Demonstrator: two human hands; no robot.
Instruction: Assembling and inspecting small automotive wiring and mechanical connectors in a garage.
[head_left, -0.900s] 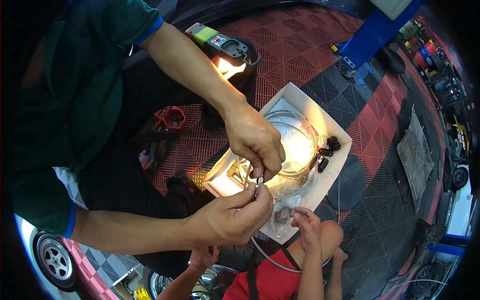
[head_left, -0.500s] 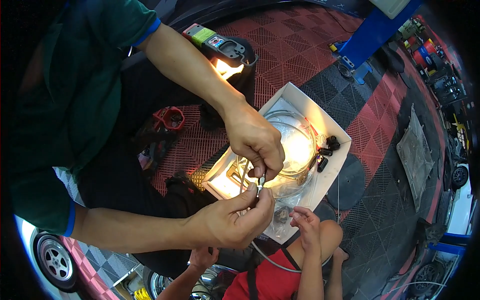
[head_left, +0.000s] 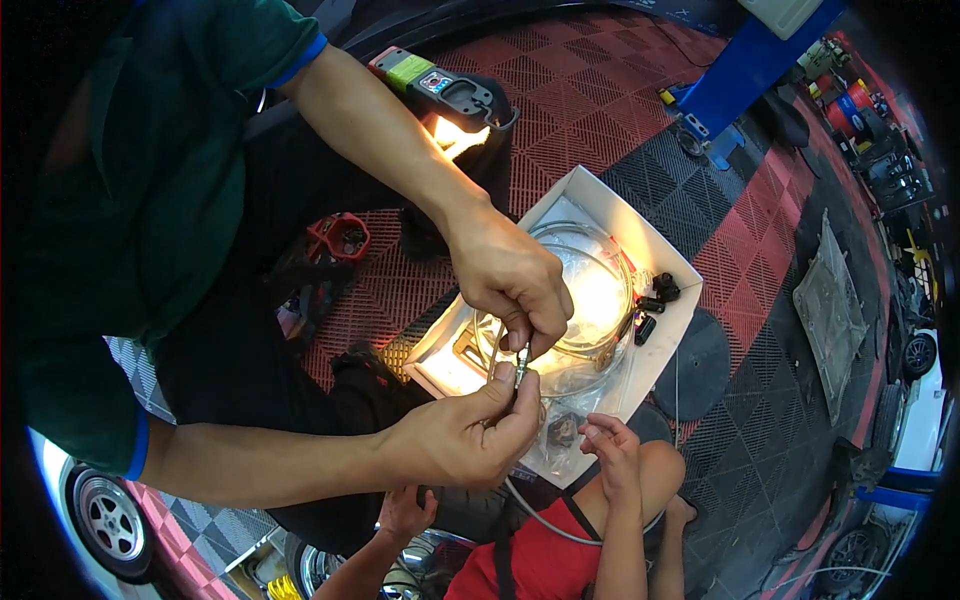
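Observation:
My right hand (head_left: pixel 612 452) is raised beside the near right corner of a white cardboard box (head_left: pixel 668 365), its fingers loosely bent and apart with nothing in them. My left hand (head_left: pixel 405 513) hangs beside the co-worker's lower forearm, near a wheel; its fingers are partly hidden, and those that show look apart and bare. Over the box, a co-worker's two hands (head_left: pixel 508 270) pinch a small metal fitting (head_left: pixel 523 362). A thin grey hose (head_left: pixel 545 522) runs below these hands and across my red shorts. Inside the box lies a coiled clear-grey hose (head_left: pixel 575 228) under bright light.
Black fittings (head_left: pixel 664 288) and plastic bags (head_left: pixel 565 455) lie in the box. A work lamp (head_left: pixel 435 85) rests by the co-worker's leg, and a red tray (head_left: pixel 348 238) holds small parts. A blue lift post (head_left: pixel 755 65) stands far right on tiled flooring.
The co-worker's lower hand has shifted slightly on the fitting, which now shows more upright between the fingertips. My hands have barely moved.

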